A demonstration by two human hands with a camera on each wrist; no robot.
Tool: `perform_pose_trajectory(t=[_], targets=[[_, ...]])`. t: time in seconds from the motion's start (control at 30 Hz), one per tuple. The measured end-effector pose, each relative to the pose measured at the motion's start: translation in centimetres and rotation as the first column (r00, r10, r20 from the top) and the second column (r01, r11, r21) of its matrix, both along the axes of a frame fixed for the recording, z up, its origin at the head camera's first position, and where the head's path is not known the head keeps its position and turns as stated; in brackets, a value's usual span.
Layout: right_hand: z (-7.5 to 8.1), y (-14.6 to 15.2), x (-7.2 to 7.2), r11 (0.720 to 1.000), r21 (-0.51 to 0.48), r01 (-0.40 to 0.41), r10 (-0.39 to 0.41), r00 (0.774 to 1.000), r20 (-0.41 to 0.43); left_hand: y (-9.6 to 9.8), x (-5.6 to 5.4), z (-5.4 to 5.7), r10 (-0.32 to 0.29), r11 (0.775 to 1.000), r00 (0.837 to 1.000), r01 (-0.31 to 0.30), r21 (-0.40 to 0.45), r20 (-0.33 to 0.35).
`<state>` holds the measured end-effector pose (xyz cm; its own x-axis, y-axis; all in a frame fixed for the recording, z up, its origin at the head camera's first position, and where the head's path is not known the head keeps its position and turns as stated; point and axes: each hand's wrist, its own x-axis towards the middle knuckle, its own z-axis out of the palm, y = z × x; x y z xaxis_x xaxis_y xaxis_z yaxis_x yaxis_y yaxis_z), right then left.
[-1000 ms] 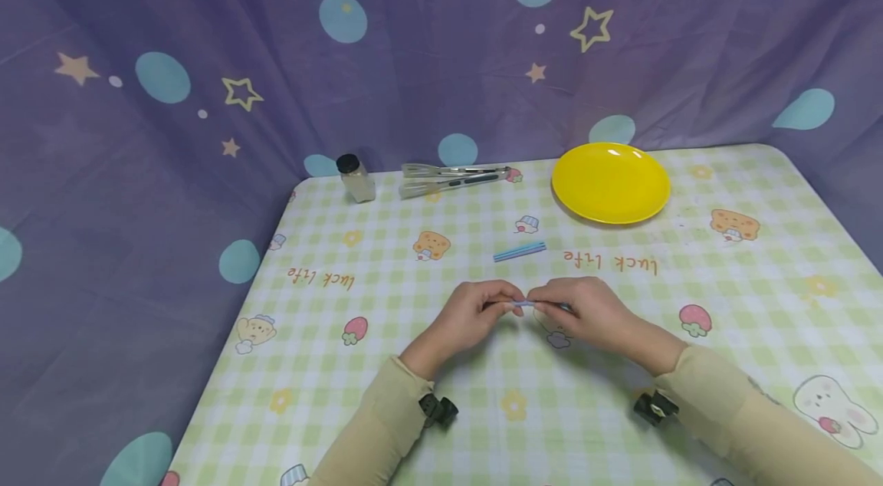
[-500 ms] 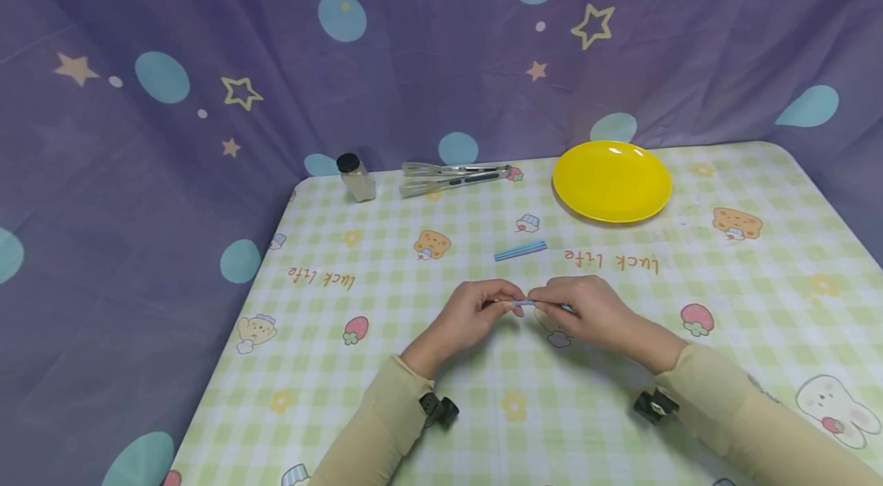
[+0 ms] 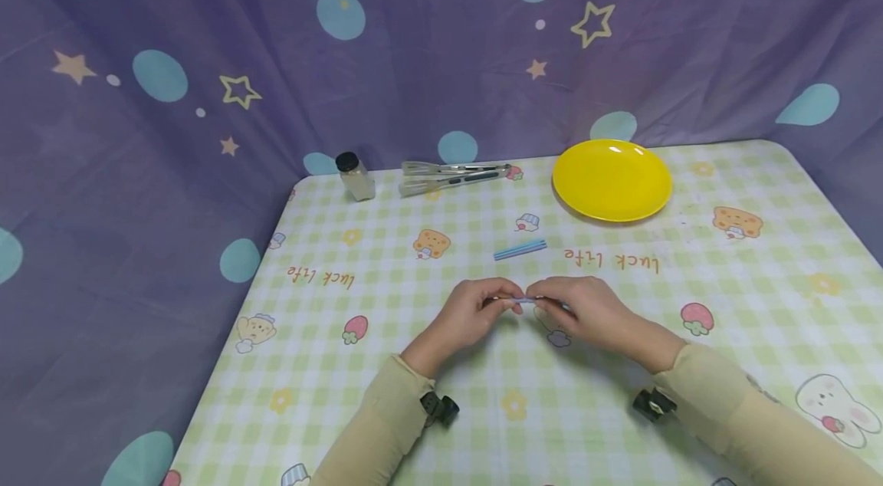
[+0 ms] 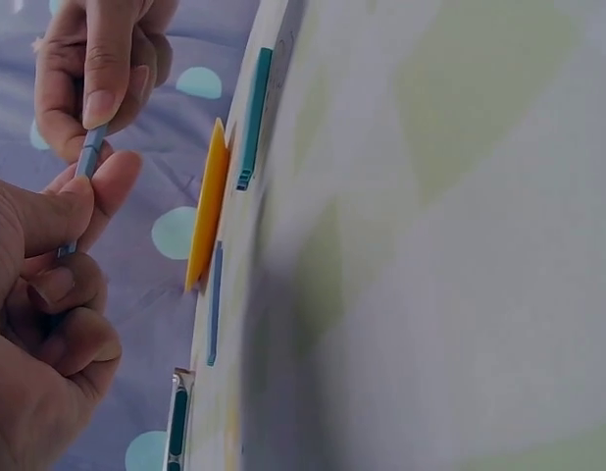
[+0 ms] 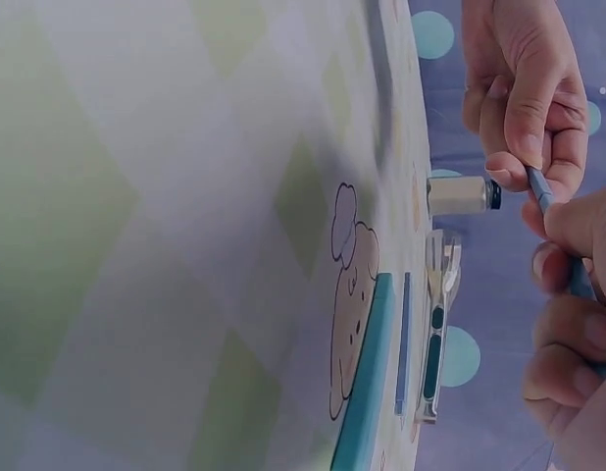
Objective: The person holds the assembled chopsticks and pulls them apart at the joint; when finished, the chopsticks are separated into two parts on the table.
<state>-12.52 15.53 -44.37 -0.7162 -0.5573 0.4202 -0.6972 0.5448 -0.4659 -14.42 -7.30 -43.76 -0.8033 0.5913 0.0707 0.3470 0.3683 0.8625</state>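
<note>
Over the middle of the table, my left hand point(image 3: 472, 313) and right hand point(image 3: 586, 310) hold one slim blue-grey stick point(image 3: 526, 300) between them. Thumb and fingers of each hand pinch it, and the fingertips almost meet. A seam crosses the stick point(image 4: 89, 152) between the hands in the left wrist view. In the right wrist view it runs on into my right hand point(image 5: 578, 324), whose fingers partly cover it. Below that hand a teal stick point(image 5: 367, 392) lies on the tablecloth. Just beyond my hands, teal and purple sticks point(image 3: 520, 249) lie side by side.
At the back stand a black-capped jar point(image 3: 356, 178) and, beside it, tongs point(image 3: 455, 179) lying flat. A yellow plate point(image 3: 612, 181) sits at the back right. The checked tablecloth point(image 3: 400, 287) ends against a purple curtain point(image 3: 414, 49).
Both hands stay nearly in place with the stick between them. My right fingertips have shifted very slightly. Nothing else on the table has moved.
</note>
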Motion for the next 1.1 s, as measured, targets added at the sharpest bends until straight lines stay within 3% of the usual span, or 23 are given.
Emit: perform_pose_trajectory(t=[0.97, 1.1], targets=[[0.48, 0.34, 0.31, 1.000, -0.020, -0.010, 0.010, 1.000, -0.006, 0.04, 0.10, 0.03, -0.021, 0.999, 0.998, 0.019, 0.040, 0.052], [0.43, 0.62, 0.29, 1.000, -0.018, 0.007, -0.006, 0.999, 0.034, -0.28, -0.01, -0.11, -0.006, 0.999, 0.999, 0.004, 0.038, 0.044]])
